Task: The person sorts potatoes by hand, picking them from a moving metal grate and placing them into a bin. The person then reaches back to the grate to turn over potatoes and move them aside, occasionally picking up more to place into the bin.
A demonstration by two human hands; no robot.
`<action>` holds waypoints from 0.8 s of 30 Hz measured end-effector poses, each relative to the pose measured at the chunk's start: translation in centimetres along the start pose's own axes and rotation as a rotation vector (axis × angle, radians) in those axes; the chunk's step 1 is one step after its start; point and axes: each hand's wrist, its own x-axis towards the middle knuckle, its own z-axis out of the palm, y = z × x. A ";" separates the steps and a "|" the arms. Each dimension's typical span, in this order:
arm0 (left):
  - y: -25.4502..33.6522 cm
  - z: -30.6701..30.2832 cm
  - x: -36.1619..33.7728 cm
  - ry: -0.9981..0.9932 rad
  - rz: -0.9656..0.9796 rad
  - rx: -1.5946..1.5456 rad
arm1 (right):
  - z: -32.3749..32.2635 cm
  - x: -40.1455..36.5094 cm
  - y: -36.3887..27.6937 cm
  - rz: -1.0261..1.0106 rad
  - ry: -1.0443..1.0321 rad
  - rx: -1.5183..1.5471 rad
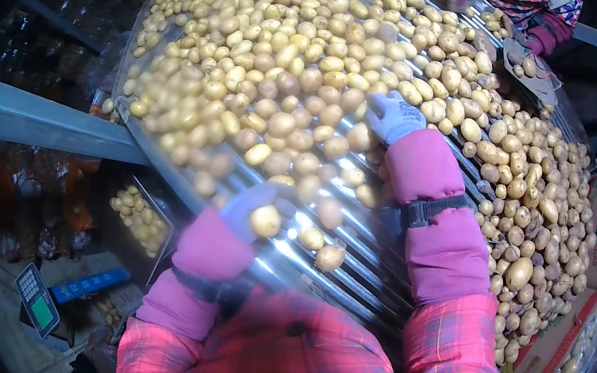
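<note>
Potatoes (293,57) lie spread over a slatted metal table (370,271), with bare slats showing nearest my body. My left hand (254,207), in a light purple glove, is low at the table's near left part; a potato (264,221) sits at its fingers, and blur hides whether it is gripped. My right hand (397,116), gloved alike, reaches farther in among the potatoes at the centre. Its fingers are bent down against the pile, and their tips are partly hidden. Pink sleeve covers with dark straps reach up both forearms.
A co-worker's pink sleeve (551,33) and a potato-filled scoop (531,72) are at the top right. Printed cartons (556,349) stand at the right. On the left are a metal beam (51,120), a container of potatoes (137,220) and a scale display (38,301).
</note>
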 end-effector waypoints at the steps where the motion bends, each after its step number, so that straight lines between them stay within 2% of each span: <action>1: 0.0 0.1 0.0 0.003 0.022 0.026 | -0.2 0.5 0.1 -0.002 0.006 0.004; 3: 0.0 0.2 -0.1 -0.001 0.039 0.025 | -0.3 1.3 1.0 0.012 -0.148 0.002; 5: 0.0 0.3 -0.1 -0.009 0.056 0.020 | -0.2 1.2 1.3 0.007 -0.134 0.022; 7: -0.1 0.2 0.1 -0.053 0.097 0.111 | -0.3 -0.3 0.6 0.032 -0.030 0.035; 9: -0.2 0.1 0.1 -0.035 0.088 0.104 | 0.1 -0.9 0.5 -0.028 0.039 0.112; 11: -0.5 -0.8 0.6 -0.084 0.100 0.115 | -0.2 -1.1 -0.1 -0.042 -0.271 0.207; 13: -0.6 -1.1 0.7 -0.065 0.128 0.143 | -0.8 -1.2 -1.2 -0.114 -0.277 0.260; 15: -0.8 -1.6 1.3 -0.112 0.056 0.008 | -2.4 -1.1 -3.6 -0.076 -0.114 0.258; 16: -0.9 -1.7 1.2 -0.132 0.041 -0.025 | -1.5 0.3 -3.7 -0.125 -0.019 0.356; 17: -0.8 -1.7 1.2 -0.119 0.042 -0.032 | -0.2 1.7 -4.1 -0.269 0.144 0.209; 19: -0.8 -1.7 1.2 -0.146 0.043 -0.061 | 2.0 4.1 -5.7 -0.358 0.280 0.056; 21: -0.4 -1.8 1.2 -0.252 0.025 -0.132 | 3.8 6.3 -6.7 -0.411 0.285 -0.023; 23: -2.2 -4.0 3.0 -0.243 0.113 0.028 | 5.1 7.4 -7.7 -0.460 0.302 -0.109; 24: -2.3 -4.8 3.8 -0.314 0.183 0.151 | 5.4 7.8 -8.4 -0.404 0.289 -0.149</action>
